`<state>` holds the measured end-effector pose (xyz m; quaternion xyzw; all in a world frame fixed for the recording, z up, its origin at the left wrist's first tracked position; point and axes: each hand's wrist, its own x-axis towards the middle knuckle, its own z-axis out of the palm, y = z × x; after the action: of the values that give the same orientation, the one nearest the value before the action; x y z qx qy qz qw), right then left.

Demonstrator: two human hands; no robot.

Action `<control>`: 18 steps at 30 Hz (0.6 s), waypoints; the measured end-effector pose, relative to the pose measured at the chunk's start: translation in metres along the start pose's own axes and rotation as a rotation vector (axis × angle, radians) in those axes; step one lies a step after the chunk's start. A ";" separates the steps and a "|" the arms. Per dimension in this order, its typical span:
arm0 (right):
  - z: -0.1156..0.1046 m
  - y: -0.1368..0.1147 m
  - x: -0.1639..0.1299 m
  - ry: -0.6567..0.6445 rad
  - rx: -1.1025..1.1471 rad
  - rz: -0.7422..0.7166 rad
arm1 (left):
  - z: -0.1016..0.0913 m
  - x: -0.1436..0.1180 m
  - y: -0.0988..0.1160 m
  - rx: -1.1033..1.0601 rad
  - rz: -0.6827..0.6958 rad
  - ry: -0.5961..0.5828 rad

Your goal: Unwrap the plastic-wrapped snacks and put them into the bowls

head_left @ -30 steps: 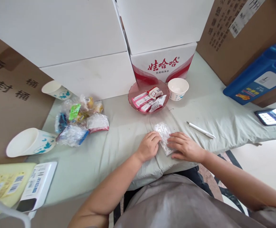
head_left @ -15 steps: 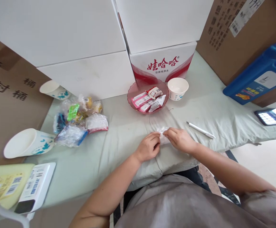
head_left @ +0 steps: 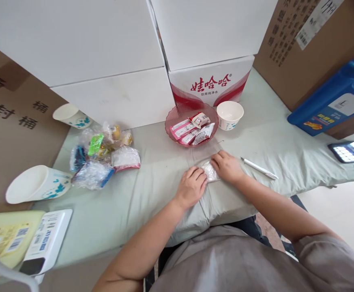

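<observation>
A crinkled clear plastic packet (head_left: 211, 172) lies on the cloth near the table's front edge, partly covered by fingers. My left hand (head_left: 191, 187) rests palm down over its left side, fingers stretched out and lightly curved. On the other side, my right hand (head_left: 228, 166) lies flat with its fingers on the packet's right edge. Neither hand is wrapped round anything. What is inside the packet, I cannot make out. A white pen (head_left: 259, 168) lies just right of my right hand.
A pink bowl (head_left: 171, 134) holds several small packets, with a paper cup (head_left: 230, 115) beside it. Several plastic-wrapped items (head_left: 100, 156) are heaped at left near two tilted paper cups. A blue bottle (head_left: 329, 99) and a phone (head_left: 351, 151) are at right; boxes stand behind.
My fingers have gone from pinching the plastic together at its top to lying flat over its two sides. The packet now looks flatter and more spread out.
</observation>
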<state>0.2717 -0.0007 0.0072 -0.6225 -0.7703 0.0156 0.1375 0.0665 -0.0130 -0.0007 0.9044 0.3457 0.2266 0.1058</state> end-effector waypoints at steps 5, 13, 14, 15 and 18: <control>-0.012 0.002 -0.009 0.151 0.157 -0.219 | 0.001 0.000 -0.002 -0.100 -0.002 0.037; -0.013 0.007 -0.012 0.003 0.198 -0.432 | 0.003 0.000 -0.013 -0.269 -0.224 0.275; -0.023 0.017 -0.002 0.047 0.191 -0.386 | 0.003 0.000 -0.013 -0.264 -0.216 0.257; -0.034 0.028 0.012 0.110 0.179 -0.317 | 0.003 0.001 -0.013 -0.254 -0.205 0.238; -0.072 0.058 0.066 0.288 0.113 -0.073 | 0.003 0.004 -0.012 -0.214 -0.183 0.176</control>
<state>0.3310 0.0648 0.0774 -0.5810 -0.7626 -0.0356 0.2820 0.0635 -0.0016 -0.0058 0.8294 0.4083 0.3301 0.1910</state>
